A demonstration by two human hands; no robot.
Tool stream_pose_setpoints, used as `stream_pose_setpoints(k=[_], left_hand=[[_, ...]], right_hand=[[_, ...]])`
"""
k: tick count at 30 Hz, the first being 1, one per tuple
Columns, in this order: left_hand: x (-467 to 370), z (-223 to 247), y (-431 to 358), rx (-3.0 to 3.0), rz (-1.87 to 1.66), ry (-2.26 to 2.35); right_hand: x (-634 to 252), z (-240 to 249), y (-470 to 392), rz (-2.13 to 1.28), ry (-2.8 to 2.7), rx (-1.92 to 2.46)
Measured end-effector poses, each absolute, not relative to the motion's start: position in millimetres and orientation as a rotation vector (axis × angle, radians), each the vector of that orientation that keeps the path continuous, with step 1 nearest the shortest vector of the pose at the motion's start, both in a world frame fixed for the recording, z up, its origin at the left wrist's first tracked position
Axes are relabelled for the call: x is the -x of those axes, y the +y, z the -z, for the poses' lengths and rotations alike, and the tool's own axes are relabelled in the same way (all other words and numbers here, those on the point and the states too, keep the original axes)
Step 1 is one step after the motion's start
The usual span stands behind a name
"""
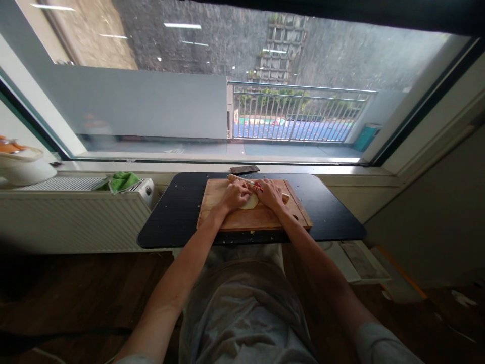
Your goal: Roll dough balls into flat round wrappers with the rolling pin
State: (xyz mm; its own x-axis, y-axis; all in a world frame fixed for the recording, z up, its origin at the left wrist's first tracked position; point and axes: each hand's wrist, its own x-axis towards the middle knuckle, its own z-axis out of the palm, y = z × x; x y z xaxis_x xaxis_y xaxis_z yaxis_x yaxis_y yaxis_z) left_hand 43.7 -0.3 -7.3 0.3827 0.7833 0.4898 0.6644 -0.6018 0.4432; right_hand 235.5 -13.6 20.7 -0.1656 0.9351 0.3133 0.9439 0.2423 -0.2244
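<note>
A pale, flat piece of dough lies on a wooden cutting board in front of me. Beyond it, a wooden rolling pin lies slantwise across the board, partly hidden by my fingers. My left hand is closed, its curled fingers at the dough's left and far edge, close to the pin. Over the pin is my right hand, fingers bent around it, with the pin's right end showing past the hand. A small red patch shows between the hands; I cannot tell what it is.
The board rests on a black table with pale crumbs. A dark flat object lies behind it by the window. At left, a radiator carries a green cloth, near a white container. A wall stands at right.
</note>
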Motion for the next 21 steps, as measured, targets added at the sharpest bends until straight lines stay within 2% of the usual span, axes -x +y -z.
stream_pose_setpoints(k=[7,15,21], left_hand=[[-44.0,2.9,1.3,-2.523,-0.905,1.361],[-45.4,6.1,2.8,-2.426,-0.990,1.309],[-42.4,2.8,4.9,-2.359,-1.065,1.457]], right_hand=[[-236.2,-18.9,-11.2,0.015,-2.154,1.720],[-240.1,-15.1,-7.9,0.030,-2.161,1.693],[-241.1,-17.7,-10.3,0.037,-2.100,1.660]])
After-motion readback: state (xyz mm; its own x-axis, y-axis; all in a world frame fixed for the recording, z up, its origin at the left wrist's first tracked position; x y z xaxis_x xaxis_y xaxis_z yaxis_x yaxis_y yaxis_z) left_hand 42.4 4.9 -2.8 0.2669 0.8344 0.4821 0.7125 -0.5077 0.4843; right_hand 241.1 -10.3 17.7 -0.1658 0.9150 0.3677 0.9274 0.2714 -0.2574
